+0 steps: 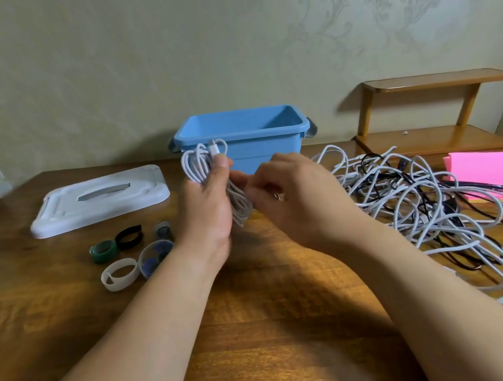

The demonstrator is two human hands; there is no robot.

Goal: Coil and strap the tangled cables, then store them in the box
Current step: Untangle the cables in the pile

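My left hand (209, 207) grips a coiled white cable (198, 166) upright above the table, thumb pressed near its plug. My right hand (291, 197) is just to the right of the coil, fingers curled and touching its lower loops. Behind both hands stands the open blue box (268, 142), and nothing shows inside it. A tangled pile of white and black cables (419, 205) lies on the table to the right. Rolled straps sit at the left: a green strap (103, 251), a black strap (129, 237), a white strap (120, 274) and a small clear tub (156, 257).
The box's white lid (98, 199) lies flat at the back left. A pink sticky-note pad (486, 172) with a dark pen sits at the far right. A small wooden shelf (430, 113) stands against the wall behind the pile. All of it rests on a wooden table (268, 337).
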